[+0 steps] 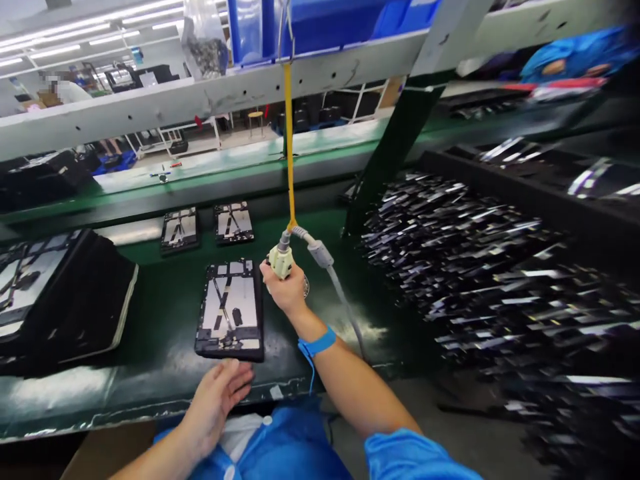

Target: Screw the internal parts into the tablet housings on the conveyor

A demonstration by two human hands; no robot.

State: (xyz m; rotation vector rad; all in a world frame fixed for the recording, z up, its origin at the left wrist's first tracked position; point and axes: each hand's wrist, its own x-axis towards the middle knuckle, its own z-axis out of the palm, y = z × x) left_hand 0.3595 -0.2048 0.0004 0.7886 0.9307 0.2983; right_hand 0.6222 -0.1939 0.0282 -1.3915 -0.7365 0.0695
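A hanging electric screwdriver (281, 259) with a pale body is in the grasp of my right hand (286, 288). Its yellow strap runs up to a hook, and a grey cable leaves its top. Its tip is hidden by the hand. Just left of it, an opened tablet-like device (231, 300) lies flat on the green bench, its silver plate and ribbon cables showing. My left hand (220, 393) is at the device's near edge, fingers apart and holding nothing; whether it touches the device I cannot tell. A blue band circles my right wrist.
Two similar devices (234, 222) lie farther back on the bench (160, 320). A stack of black foam and devices (75, 300) stands left. On the right are rows of dark parts with shiny strips (480, 267), blurred. A metal post (395, 140) and blue bins (330, 27) stand beyond.
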